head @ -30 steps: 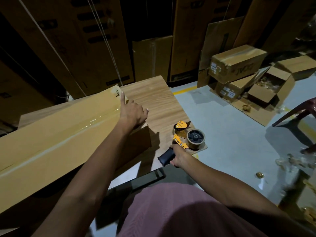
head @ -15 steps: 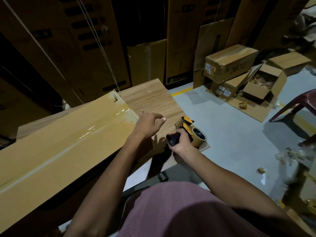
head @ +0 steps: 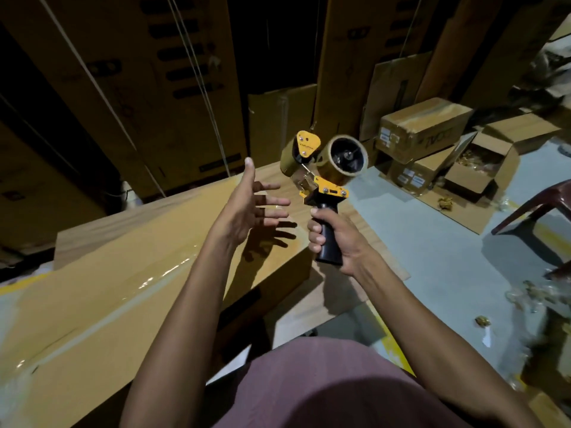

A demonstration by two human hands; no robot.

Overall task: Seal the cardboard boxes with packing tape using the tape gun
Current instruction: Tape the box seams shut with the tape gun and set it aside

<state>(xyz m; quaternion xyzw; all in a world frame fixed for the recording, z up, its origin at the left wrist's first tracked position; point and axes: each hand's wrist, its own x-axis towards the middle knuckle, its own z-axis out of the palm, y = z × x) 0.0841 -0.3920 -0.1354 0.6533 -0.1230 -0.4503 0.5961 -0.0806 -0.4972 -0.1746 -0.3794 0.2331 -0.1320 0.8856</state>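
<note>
A long flat cardboard box (head: 102,291) lies across the wooden table (head: 312,304), with a shiny strip of clear tape running along its top seam. My right hand (head: 335,234) grips the black handle of the yellow tape gun (head: 321,171), held upright in the air above the table's far corner, its brown tape roll facing me. My left hand (head: 251,205) hovers just left of the gun with fingers spread, touching nothing, above the box's right end.
Tall cardboard cartons stand against the back wall. On the grey floor at right sit a sealed box (head: 423,128), an open box (head: 482,168) with scraps inside, and flattened cardboard. A dark red chair (head: 534,208) is at the right edge. Crumpled tape bits litter the floor.
My right hand has lifted the tape gun off the table into the air. My left hand left the box's end and moved right, opening beside the gun.
</note>
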